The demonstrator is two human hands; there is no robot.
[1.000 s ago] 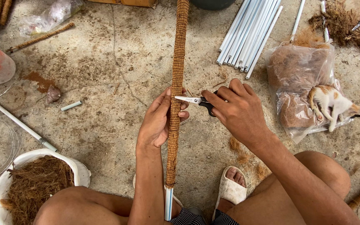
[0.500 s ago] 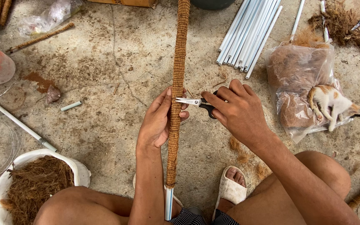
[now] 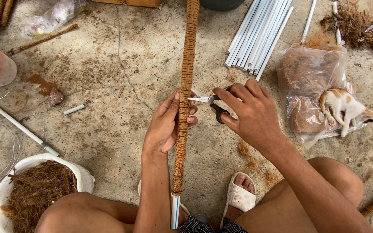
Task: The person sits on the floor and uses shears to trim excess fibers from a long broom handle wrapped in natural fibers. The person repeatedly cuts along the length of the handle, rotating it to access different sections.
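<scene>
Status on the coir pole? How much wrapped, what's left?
Done: pole wrapped in coir nearly full length. In hand: left hand grips it, right hand holds scissors at the wrap. Left: bare pipe end at the bottom; unwrapped pipes lie nearby.

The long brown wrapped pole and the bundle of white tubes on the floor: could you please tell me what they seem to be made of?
Long brown wrapped pole: apparently coarse coconut-like fibre, rough and matte, wound in rings over a smooth white tube showing at its lower end. Bundle of white tubes: probably plastic pipe, smooth with a slight sheen.
</scene>
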